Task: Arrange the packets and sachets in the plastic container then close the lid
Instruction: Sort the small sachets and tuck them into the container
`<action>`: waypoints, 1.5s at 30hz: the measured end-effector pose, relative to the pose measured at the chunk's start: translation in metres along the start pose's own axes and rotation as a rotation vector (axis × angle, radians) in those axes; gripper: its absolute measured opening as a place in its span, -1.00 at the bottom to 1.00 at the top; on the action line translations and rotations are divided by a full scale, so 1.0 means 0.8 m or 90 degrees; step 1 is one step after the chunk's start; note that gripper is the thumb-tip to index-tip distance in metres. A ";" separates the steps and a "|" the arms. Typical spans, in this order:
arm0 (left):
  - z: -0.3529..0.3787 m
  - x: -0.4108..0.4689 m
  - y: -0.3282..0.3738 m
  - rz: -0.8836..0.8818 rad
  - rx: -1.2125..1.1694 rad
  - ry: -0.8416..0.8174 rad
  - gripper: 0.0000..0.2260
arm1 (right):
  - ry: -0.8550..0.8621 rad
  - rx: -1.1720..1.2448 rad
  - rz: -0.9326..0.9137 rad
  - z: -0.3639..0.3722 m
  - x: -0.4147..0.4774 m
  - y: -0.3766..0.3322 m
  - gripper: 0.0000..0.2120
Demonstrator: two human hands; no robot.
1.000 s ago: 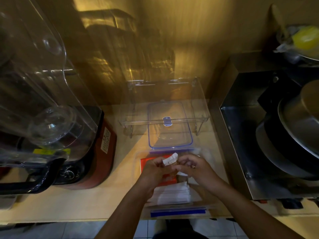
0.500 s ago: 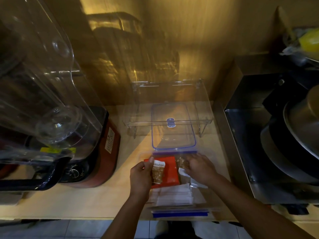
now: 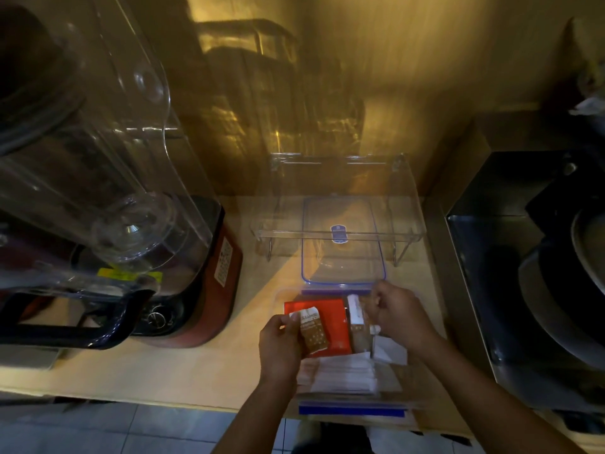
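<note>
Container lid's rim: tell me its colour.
Blue, around clear plastic; the lid shows in the head view, lying behind the container.

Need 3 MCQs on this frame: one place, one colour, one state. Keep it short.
1. Where does the clear lid lie?
A. beyond the plastic container, partly under the clear rack
B. on the blender
C. on the floor

2. What colour is the large flat packet in the container?
A. green
B. red
C. blue

3. What does the left hand hold?
A. nothing
B. the lid
C. a brown and white sachet

Answers:
1 A: the blue-edged lid sits on the counter behind the container.
2 B: it is red under the sachet.
3 C: fingers pinch the sachet over the red packet; the right hand holds another brown sachet.
</note>
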State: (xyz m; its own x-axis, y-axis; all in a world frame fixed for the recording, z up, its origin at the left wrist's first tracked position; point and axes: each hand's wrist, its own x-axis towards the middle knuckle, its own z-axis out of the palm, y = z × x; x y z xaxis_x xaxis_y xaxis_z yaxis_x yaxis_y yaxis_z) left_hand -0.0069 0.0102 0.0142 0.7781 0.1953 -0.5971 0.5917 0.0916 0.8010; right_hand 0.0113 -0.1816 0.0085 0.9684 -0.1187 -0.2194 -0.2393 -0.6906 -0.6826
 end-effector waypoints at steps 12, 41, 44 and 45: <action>0.038 -0.009 0.030 -0.017 -0.070 -0.049 -0.78 | -0.126 0.461 0.241 0.027 -0.027 -0.043 -0.81; 0.006 0.023 0.022 0.057 0.013 -0.026 -0.79 | -0.187 -0.378 -0.028 0.032 0.017 -0.006 -0.83; 0.003 0.026 0.026 0.053 -0.001 -0.027 -0.78 | -0.177 -0.099 0.031 0.010 0.012 -0.015 -0.82; 0.003 0.026 0.027 0.049 -0.006 -0.027 -0.79 | -0.166 0.046 0.089 0.003 0.010 -0.019 -0.79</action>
State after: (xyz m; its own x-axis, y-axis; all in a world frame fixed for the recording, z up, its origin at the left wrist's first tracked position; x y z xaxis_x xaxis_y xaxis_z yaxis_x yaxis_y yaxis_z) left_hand 0.0225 0.0138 0.0188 0.8292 0.1609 -0.5352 0.5283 0.0866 0.8446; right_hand 0.0222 -0.1703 0.0159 0.8769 -0.0158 -0.4805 -0.3829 -0.6272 -0.6782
